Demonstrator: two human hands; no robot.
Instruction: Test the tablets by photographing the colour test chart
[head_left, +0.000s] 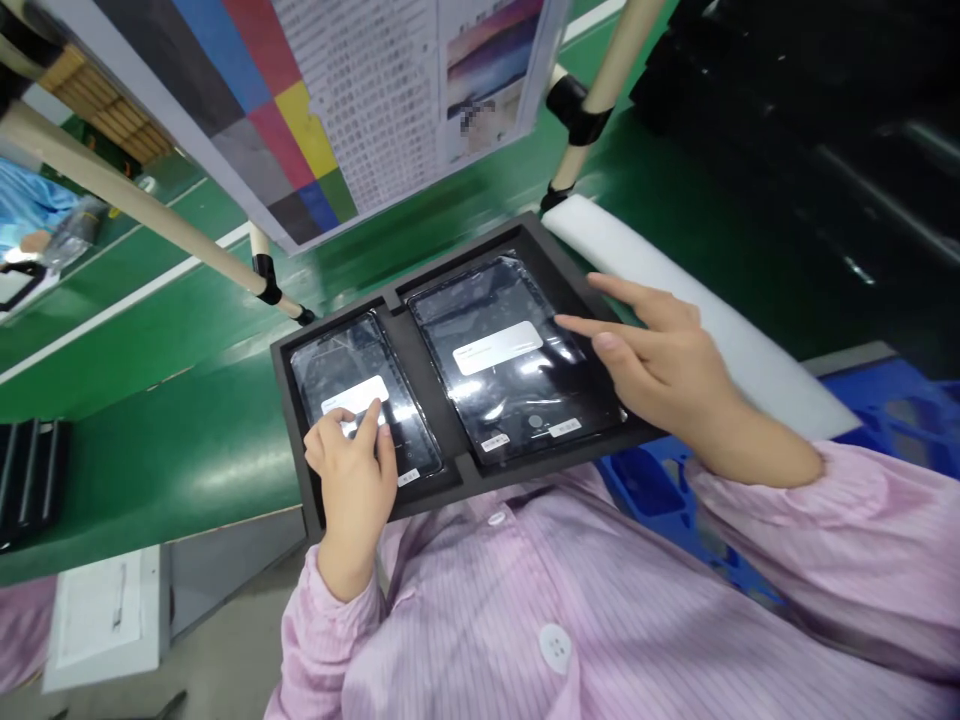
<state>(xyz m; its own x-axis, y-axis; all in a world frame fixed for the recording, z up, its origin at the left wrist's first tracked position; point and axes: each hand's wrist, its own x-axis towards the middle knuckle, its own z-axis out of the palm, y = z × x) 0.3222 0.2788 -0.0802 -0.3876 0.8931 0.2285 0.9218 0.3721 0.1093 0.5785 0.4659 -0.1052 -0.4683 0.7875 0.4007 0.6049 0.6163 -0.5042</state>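
Note:
Two tablets lie side by side in the recesses of a dark foam tray [442,415], and each lit screen shows a white pop-up box. Over the left tablet [401,390], my left hand [351,465] has its index finger stretched to the pop-up; its other fingers are partly bent and it holds nothing. At the right edge of the right tablet [487,300], my right hand [667,355] points its index finger at the screen, fingers apart. Whether either fingertip touches the glass I cannot tell. Small white labels sit along the tablets' near edges.
A printed sheet with colour blocks [300,125] hangs above the green table [217,430]. Beige pipes [142,205] frame it. White foam [697,310] lies right of the tray, beside a blue crate [649,480]. A black ribbed tray [34,480] sits far left.

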